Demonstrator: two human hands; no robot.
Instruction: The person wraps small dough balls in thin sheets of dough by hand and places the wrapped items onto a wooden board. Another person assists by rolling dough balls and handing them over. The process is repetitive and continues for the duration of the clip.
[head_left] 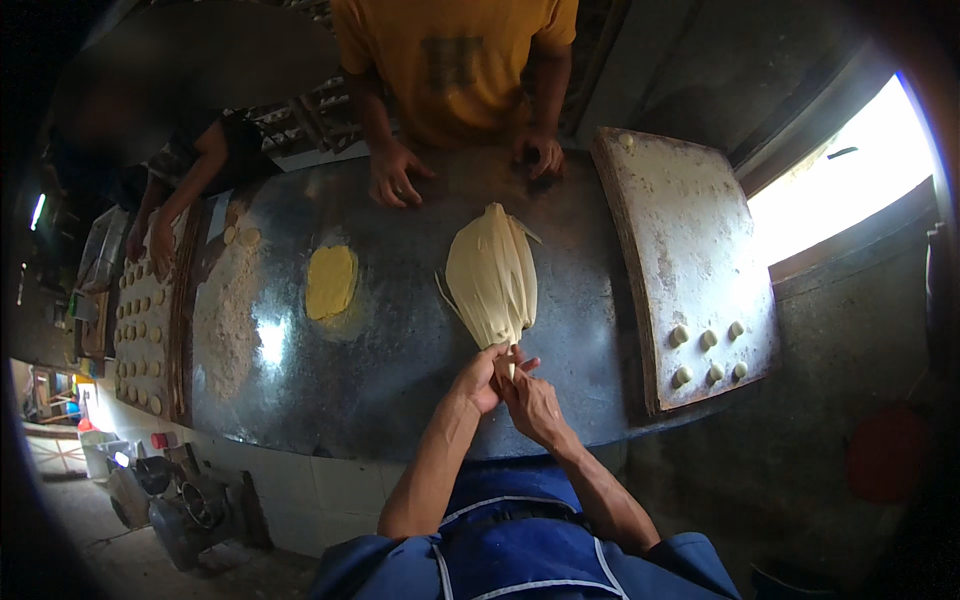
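Pale dough lay mid-desk in a long, fan-shaped bundle, its folds running lengthwise, broad end away from the wearer and narrow end drawn in near the close edge of the dark desk. Left hand and right hand met at that narrow end, side by side, fingers curled nearly closed on it; a thin pale tip showed between them. Two loose strips stuck out from the bundle's sides.

Left of the dough, well apart: a yellow slab with a greasy-looking smear around it, then a spread of whitish powder. On the right, a floury board carried six small pale lumps in two rows near its close end (one more sat at the far corner).

Across the desk stood a person in a yellow shirt. Far left, another person's hands reached over a board of round pieces
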